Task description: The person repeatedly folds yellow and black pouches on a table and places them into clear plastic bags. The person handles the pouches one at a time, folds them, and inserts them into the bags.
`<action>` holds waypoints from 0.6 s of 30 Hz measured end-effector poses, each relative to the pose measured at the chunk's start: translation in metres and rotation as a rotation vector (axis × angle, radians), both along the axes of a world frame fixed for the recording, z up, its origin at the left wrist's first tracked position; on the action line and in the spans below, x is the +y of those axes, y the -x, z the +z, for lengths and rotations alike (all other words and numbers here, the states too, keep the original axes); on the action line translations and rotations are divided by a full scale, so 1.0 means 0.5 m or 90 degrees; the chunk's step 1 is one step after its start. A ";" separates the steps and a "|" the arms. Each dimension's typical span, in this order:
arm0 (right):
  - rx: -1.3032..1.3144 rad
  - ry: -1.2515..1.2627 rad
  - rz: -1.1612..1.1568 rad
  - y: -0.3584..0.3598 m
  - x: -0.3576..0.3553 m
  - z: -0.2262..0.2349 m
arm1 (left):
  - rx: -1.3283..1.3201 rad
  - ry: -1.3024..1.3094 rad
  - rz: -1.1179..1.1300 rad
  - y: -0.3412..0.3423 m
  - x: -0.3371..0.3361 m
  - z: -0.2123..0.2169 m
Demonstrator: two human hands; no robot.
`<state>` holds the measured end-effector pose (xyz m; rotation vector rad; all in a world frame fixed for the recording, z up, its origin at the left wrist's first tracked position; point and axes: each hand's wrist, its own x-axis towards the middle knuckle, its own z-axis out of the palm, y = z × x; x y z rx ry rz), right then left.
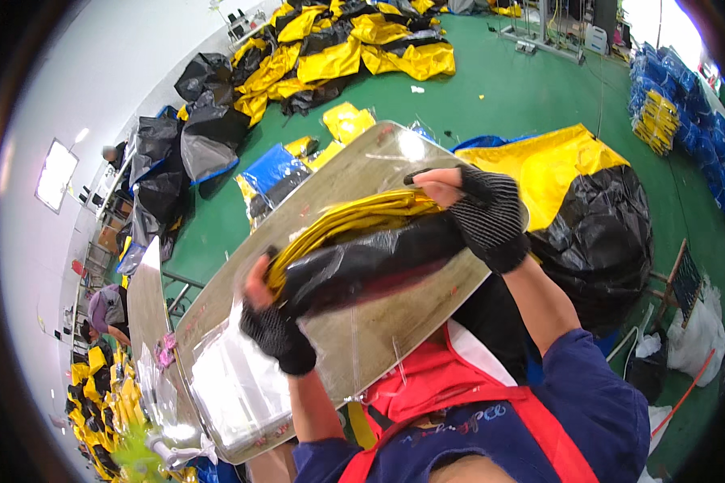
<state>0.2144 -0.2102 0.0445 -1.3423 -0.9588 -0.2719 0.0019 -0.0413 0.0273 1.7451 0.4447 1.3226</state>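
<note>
Between my two hands a folded yellow and black bundle of sheet material [370, 253] is held above the table [395, 322]. Its layered yellow folds curve along the far side, and shiny black material makes up the near side. My left hand [278, 326], in a dark fingerless glove, grips the left end; its fingers are slightly blurred. At the right end, my right hand [487, 213] in a matching glove is closed round the bundle, thumb and fingertips showing. A stack of clear plastic bags [234, 386] lies on the table close to my left hand.
Packed blue and yellow bundles [274, 173] lie on the green floor beyond the table. To the right is a large yellow and black pile [580, 193]; more heaps [330, 56] line the far wall. Blue packs [685, 121] are stacked far right. Another person [109, 310] bends at the left.
</note>
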 end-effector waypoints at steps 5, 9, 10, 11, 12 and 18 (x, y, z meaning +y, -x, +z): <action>-0.145 -0.010 0.023 -0.007 0.002 0.120 | -0.075 0.064 0.054 0.005 0.004 0.110; -0.111 -0.022 0.025 -0.015 0.018 0.132 | -0.001 -0.063 0.135 -0.010 0.001 0.137; -0.071 -0.048 0.056 -0.021 0.027 0.128 | -0.119 0.092 0.054 -0.013 0.010 0.134; -0.031 -0.074 0.087 -0.027 0.034 0.126 | -0.052 0.001 0.060 -0.015 0.016 0.145; -0.049 -0.090 0.081 -0.024 0.027 0.129 | -0.033 -0.046 0.115 -0.008 0.004 0.157; 0.047 -0.019 0.186 -0.037 0.037 0.129 | -0.055 0.040 0.053 0.007 0.023 0.129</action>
